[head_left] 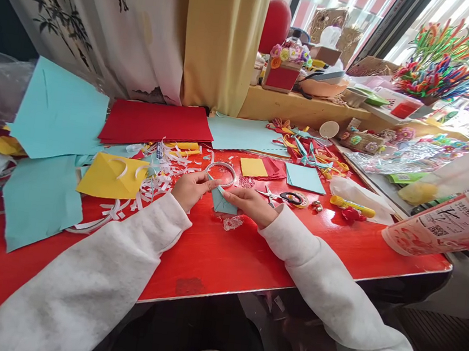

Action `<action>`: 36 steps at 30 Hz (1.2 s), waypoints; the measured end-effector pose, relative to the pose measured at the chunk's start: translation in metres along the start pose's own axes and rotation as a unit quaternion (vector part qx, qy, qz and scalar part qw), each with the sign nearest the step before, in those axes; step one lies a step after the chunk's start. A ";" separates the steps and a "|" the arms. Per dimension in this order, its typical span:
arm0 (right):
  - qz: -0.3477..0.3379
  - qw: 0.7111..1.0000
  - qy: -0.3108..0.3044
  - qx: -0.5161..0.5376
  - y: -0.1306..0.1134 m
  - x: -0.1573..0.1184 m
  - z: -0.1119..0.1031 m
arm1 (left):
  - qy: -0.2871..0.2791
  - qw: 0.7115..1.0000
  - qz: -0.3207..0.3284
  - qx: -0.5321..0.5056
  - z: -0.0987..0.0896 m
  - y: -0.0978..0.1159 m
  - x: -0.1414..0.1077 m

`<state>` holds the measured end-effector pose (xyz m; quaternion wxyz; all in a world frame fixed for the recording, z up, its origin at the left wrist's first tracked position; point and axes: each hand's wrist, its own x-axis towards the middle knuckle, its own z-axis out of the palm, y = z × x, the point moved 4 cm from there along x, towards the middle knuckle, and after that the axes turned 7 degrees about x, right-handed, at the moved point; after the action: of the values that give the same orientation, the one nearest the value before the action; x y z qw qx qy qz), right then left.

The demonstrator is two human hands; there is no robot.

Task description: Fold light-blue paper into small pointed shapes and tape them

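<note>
Between my two hands is a small folded piece of light blue paper (223, 201), held just above the red table. My left hand (192, 189) pinches its upper left corner. With thumb and fingers, my right hand (252, 204) grips its right side. Right behind the paper lies a roll of tape (220, 174). Scissors (279, 195) rest to the right of my right hand. Farther back are a yellow paper square (253, 167), red paper squares (274, 169) and a stack of light blue squares (305, 178).
White paper scraps (161, 175) and a yellow sheet (113, 176) lie to the left, beside large blue sheets (43, 197). Red sheets (157, 123) are stacked at the back. A yellow glue stick (352, 206) and a tilted-looking drink cup (446, 221) stand out at right.
</note>
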<state>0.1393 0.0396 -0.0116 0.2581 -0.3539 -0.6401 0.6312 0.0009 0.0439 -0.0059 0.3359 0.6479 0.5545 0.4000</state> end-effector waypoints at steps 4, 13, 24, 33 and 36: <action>0.017 0.997 -0.008 0.072 0.000 -0.001 0.002 | 0.005 1.000 -0.006 -0.002 -0.001 0.002 -0.001; 0.038 0.987 -0.068 0.138 0.001 -0.002 0.004 | 0.027 0.999 -0.002 0.018 -0.004 0.003 -0.001; 0.060 0.991 -0.057 0.105 0.002 -0.003 -0.003 | 0.023 1.000 0.016 0.010 -0.008 -0.004 0.004; 0.017 1.000 -0.015 -0.022 -0.002 -0.002 -0.007 | 0.040 0.991 0.064 0.109 -0.009 0.010 -0.002; 0.004 1.000 0.004 0.000 -0.003 -0.001 -0.009 | -0.014 0.998 0.052 0.045 0.000 0.009 -0.002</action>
<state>0.1467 0.0445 -0.0075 0.2586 -0.3589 -0.6373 0.6309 0.0042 0.0409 0.0017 0.2928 0.6959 0.5327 0.3824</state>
